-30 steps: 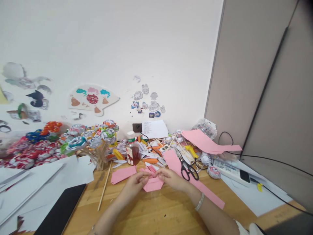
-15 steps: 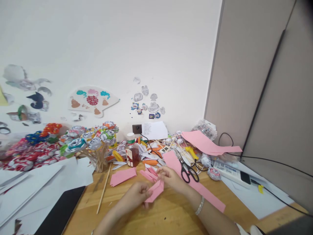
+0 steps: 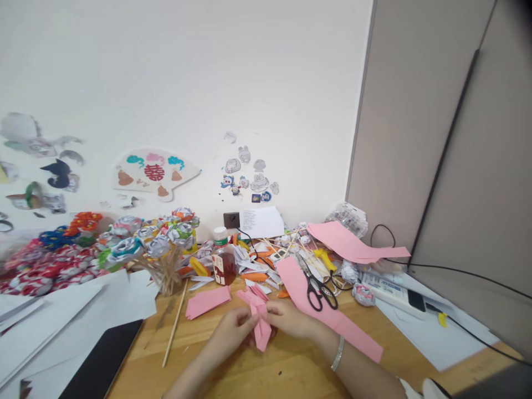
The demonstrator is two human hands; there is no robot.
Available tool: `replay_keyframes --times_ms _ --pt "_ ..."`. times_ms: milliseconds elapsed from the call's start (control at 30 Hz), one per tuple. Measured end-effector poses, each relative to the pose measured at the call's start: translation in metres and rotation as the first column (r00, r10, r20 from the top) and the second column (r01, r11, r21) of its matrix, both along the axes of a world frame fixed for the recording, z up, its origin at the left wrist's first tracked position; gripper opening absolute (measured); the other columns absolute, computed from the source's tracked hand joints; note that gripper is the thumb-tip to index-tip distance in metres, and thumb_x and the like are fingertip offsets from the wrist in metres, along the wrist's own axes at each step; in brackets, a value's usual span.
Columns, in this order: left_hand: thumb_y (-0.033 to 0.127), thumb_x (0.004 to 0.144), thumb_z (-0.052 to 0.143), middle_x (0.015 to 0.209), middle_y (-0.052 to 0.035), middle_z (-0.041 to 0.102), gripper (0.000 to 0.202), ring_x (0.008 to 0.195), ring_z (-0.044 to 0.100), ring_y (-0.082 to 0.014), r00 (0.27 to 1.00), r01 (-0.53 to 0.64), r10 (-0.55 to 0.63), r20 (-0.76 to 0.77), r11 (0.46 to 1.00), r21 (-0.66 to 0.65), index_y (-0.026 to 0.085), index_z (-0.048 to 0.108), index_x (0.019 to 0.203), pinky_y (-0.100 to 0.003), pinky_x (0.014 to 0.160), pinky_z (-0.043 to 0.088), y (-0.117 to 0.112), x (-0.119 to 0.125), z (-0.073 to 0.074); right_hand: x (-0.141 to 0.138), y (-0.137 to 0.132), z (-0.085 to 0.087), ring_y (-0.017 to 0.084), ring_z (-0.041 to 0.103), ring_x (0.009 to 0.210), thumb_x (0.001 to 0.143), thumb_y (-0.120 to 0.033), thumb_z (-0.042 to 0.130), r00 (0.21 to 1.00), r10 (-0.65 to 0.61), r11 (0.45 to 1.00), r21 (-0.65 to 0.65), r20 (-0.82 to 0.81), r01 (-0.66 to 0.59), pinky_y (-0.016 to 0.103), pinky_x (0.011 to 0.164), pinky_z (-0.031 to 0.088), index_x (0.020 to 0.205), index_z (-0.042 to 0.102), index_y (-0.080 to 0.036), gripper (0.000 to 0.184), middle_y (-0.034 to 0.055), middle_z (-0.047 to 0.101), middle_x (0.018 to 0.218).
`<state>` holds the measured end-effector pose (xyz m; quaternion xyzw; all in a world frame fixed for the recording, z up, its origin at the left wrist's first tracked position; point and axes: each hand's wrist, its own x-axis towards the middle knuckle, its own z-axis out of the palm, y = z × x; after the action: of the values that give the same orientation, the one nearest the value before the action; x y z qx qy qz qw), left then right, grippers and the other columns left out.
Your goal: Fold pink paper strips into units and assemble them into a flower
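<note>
Between my two hands is a folded piece of pink paper [image 3: 261, 331], held upright just above the wooden table. My left hand [image 3: 236, 331] pinches its left side with the thumb in front. On the other side my right hand [image 3: 288, 318] grips it, fingers closed and partly hidden behind the paper. Just beyond lie folded pink strips [image 3: 258, 292], partly covered by the held piece. A stack of pink paper pieces [image 3: 208, 302] rests to the left. Black-handled scissors [image 3: 320, 293] lie on a long pink strip [image 3: 349, 330] to the right.
A thin wooden stick [image 3: 175, 321] and a black flat object [image 3: 103, 363] lie left. Behind stand a bottle with a white cap [image 3: 223, 260] and a bunch of paper flowers [image 3: 162, 238]. Paper scraps [image 3: 249, 266] pile along the wall. A white power strip [image 3: 394, 293] sits right.
The pink paper has turned from slanted to nearly upright. My right hand has moved down, and both hands now grip the paper from opposite sides. The view has shifted slightly.
</note>
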<state>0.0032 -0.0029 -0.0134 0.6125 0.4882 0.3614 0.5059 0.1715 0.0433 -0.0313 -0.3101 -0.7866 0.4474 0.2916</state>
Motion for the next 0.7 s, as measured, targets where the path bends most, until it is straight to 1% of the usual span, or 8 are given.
replay_keyframes --times_ms 67,133,200,300,367,433,567,700 --pt "0.051 0.063 0.062 0.047 0.004 0.056 0.038 0.038 0.048 -0.0092 0.997 -0.053 0.052 0.059 0.999 0.014 0.014 0.053 0.067 -0.02 0.038 0.034 0.001 0.001 0.003 0.002 -0.003 0.005 0.009 0.042 0.057 0.079 -0.029 0.049 0.998 0.043 0.999 0.03 0.043 -0.044 0.019 0.052 0.032 0.063 0.05 -0.015 0.021 -0.0038 0.045 0.06" --pt "0.05 0.059 0.065 0.043 0.0052 0.054 0.039 0.035 0.046 -0.0085 0.989 -0.099 0.096 0.115 0.995 0.022 0.014 0.052 0.066 -0.02 0.037 0.034 0.003 0.0 0.008 0.002 -0.005 0.008 0.008 0.04 0.057 0.08 -0.03 0.048 0.999 0.044 0.999 0.01 0.01 -0.044 0.019 0.051 0.031 0.064 0.049 -0.015 0.022 -0.0041 0.044 0.06" --pt "0.051 0.054 0.068 0.044 0.0036 0.057 0.042 0.037 0.05 -0.0099 0.977 -0.141 0.132 0.17 0.989 0.038 0.015 0.051 0.064 -0.021 0.04 0.039 0.006 -0.002 0.012 0.001 -0.007 0.009 0.008 0.042 0.058 0.08 -0.035 0.05 0.996 0.026 0.999 -0.046 -0.082 -0.03 0.019 0.052 0.032 0.07 0.051 -0.015 0.022 -0.0037 0.046 0.062" --pt "0.051 0.047 0.072 0.052 0.0 0.064 0.045 0.047 0.059 -0.0132 0.955 -0.202 0.195 0.222 0.979 0.007 0.015 0.051 0.065 -0.023 0.049 0.046 0.008 -0.005 0.016 -0.002 -0.005 0.009 0.01 0.05 0.059 0.074 -0.041 0.058 0.971 0.045 0.976 -0.196 -0.236 -0.093 0.021 0.053 0.037 0.085 0.051 -0.015 0.03 -0.0013 0.054 0.069" --pt "0.049 0.044 0.074 0.057 -0.0009 0.067 0.048 0.052 0.062 -0.0146 0.943 -0.219 0.221 0.247 0.975 -0.037 0.015 0.052 0.069 -0.024 0.052 0.047 0.01 -0.006 0.017 -0.004 -0.002 0.008 0.011 0.053 0.057 0.069 -0.043 0.062 0.954 0.024 0.963 -0.249 -0.3 -0.103 0.023 0.054 0.04 0.086 0.05 -0.014 0.036 -0.0003 0.057 0.068" --pt "0.049 0.041 0.075 0.058 -0.0009 0.067 0.053 0.054 0.063 -0.016 0.937 -0.225 0.234 0.259 0.972 -0.065 0.015 0.053 0.075 -0.024 0.052 0.048 0.01 -0.007 0.017 -0.004 0.002 0.007 0.01 0.054 0.053 0.068 -0.043 0.063 0.946 -0.028 0.963 -0.264 -0.322 -0.061 0.023 0.054 0.041 0.082 0.049 -0.014 0.035 -0.001 0.059 0.063" --pt "0.052 0.05 0.069 0.058 0.0006 0.065 0.049 0.054 0.063 -0.0155 0.938 -0.273 0.272 0.217 0.962 -0.023 0.016 0.055 0.079 -0.023 0.05 0.048 0.008 -0.007 0.019 -0.002 0.007 0.006 0.009 0.053 0.046 0.068 -0.037 0.062 0.944 -0.08 0.958 -0.285 -0.319 -0.015 0.023 0.05 0.041 0.077 0.05 -0.014 0.027 -0.0027 0.058 0.055" --pt "0.052 0.054 0.066 0.059 0.0015 0.063 0.042 0.05 0.061 -0.014 0.956 -0.263 0.246 0.159 0.961 0.089 0.015 0.058 0.073 -0.023 0.048 0.048 0.008 -0.01 0.019 0.001 0.006 0.007 0.009 0.053 0.046 0.068 -0.034 0.062 0.951 -0.023 0.959 -0.277 -0.308 -0.066 0.022 0.049 0.041 0.076 0.052 -0.013 0.024 -0.0027 0.059 0.055"
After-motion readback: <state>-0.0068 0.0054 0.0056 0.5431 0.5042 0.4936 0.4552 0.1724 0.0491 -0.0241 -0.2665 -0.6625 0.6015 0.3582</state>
